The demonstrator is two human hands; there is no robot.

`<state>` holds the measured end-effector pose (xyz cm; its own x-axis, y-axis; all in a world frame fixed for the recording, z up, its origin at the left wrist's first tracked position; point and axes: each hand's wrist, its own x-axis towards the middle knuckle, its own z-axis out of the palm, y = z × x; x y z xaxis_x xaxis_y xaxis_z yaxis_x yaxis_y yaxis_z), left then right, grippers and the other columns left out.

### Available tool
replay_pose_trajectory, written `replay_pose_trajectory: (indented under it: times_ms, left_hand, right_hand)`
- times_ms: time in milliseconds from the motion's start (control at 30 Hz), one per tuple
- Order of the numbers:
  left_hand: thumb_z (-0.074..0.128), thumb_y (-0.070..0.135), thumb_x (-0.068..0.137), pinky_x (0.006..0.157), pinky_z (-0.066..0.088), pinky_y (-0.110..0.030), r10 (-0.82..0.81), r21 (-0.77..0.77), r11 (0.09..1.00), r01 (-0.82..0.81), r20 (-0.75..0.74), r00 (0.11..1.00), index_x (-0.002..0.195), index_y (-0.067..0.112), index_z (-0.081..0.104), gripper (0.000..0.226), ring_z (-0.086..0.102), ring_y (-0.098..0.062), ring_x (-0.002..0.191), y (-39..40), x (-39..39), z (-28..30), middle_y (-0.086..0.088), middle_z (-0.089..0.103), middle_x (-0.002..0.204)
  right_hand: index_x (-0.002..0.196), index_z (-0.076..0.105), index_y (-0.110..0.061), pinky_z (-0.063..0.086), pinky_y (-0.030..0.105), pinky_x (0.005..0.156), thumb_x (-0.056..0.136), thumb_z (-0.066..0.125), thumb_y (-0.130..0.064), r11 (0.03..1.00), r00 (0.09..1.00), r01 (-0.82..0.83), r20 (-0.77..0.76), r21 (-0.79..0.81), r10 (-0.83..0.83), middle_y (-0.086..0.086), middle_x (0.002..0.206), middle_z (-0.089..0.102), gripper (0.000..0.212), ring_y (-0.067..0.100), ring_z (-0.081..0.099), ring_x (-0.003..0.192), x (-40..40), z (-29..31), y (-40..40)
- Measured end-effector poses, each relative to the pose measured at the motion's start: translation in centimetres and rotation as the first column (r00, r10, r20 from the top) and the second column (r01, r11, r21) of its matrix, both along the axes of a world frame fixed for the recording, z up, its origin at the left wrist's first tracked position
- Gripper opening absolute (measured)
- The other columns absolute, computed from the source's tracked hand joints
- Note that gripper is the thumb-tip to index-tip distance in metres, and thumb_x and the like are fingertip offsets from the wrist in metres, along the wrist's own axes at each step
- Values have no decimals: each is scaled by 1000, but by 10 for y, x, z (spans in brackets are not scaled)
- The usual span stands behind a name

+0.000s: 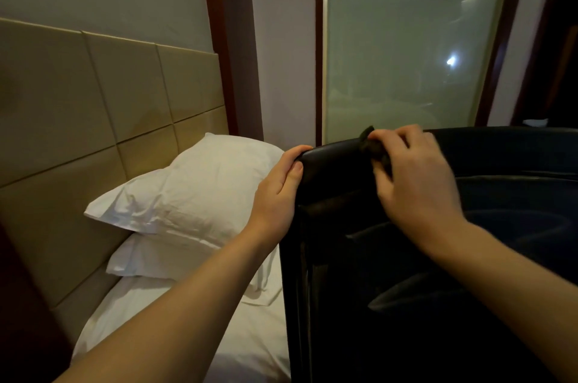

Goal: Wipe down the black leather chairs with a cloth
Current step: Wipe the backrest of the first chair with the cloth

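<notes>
A black leather chair (406, 273) fills the lower right, seen from behind its curved backrest. My left hand (278, 191) grips the left corner of the backrest's top edge, thumb on the near side. My right hand (413, 176) presses a small dark cloth (370, 145) against the top edge of the backrest, a little right of my left hand. Most of the cloth is hidden under my fingers; only a bunched end sticks out at the left.
A bed with white sheets (250, 335) and two stacked white pillows (190, 195) lies close to the chair's left. A beige padded headboard (78, 132) runs behind it. A frosted glass panel (406, 54) in a dark wooden frame stands behind the chair.
</notes>
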<state>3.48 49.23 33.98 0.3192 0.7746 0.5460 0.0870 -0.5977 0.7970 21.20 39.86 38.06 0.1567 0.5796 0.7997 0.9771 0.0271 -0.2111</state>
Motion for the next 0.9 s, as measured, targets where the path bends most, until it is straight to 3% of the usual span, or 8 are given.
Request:
replay_pose_trajectory:
  times_ms: [133,267,333,433,533,700,800,900]
  left_hand:
    - [36,27,110,92,50,-15,-1,21,1000,0,44,999,131,37,56,30,58,1,114,0,-1,0,24,63,117]
    - [35,25,110,87,49,-12,-30,-12,999,31,64,997,129,37,56,31,59,4,111,-3,-2,2,25,63,114]
    - [34,27,110,84,49,-10,-28,-19,999,29,38,999,128,41,55,31,57,6,108,-3,0,4,26,60,113]
    - [33,29,110,83,48,-7,8,-9,1000,-8,11,1000,127,44,53,31,54,12,107,-3,1,4,31,58,111]
    - [34,30,110,88,49,-12,32,-6,999,-32,16,999,127,44,55,31,55,10,108,-1,2,2,31,59,113]
    - [36,26,110,95,51,-25,21,-23,1000,-20,60,998,129,36,58,32,60,-2,112,-3,1,3,14,64,121]
    - [35,26,110,96,52,-27,46,-2,999,-46,28,999,130,36,57,32,60,1,111,-5,3,4,16,63,120]
    - [35,27,110,102,49,-31,118,22,993,-118,-19,993,132,35,56,31,55,-1,115,-9,6,6,13,59,126]
  right_hand:
    - [132,54,-18,48,31,88,88,65,-17,992,992,-124,22,-29,125,6,121,52,45,22,49,111,-50,-18,13]
    - [133,54,-21,51,29,77,89,66,-20,979,968,-185,160,-80,196,5,121,53,46,21,51,111,-29,-11,8]
    - [132,53,-22,52,34,74,87,67,-19,990,976,-127,167,-68,137,5,117,51,48,23,51,107,10,-8,-6]
    - [132,53,-22,48,33,80,88,65,-20,1000,1000,3,4,-24,-3,5,116,50,46,22,49,106,58,-5,-26]
    - [128,57,-20,41,29,83,87,66,-19,999,997,41,-69,-11,-42,7,114,51,42,24,51,104,38,-10,-20]
    - [130,54,-22,46,28,83,87,65,-19,978,984,-154,70,-139,165,3,118,49,45,19,48,108,-24,-21,-10]
    - [132,53,-24,44,26,83,89,63,-21,967,966,-175,156,-185,205,2,119,51,44,18,49,109,0,-8,-22]
    - [134,52,-25,45,29,89,90,61,-19,973,981,-102,140,-205,133,1,121,49,46,18,48,111,38,-3,-40]
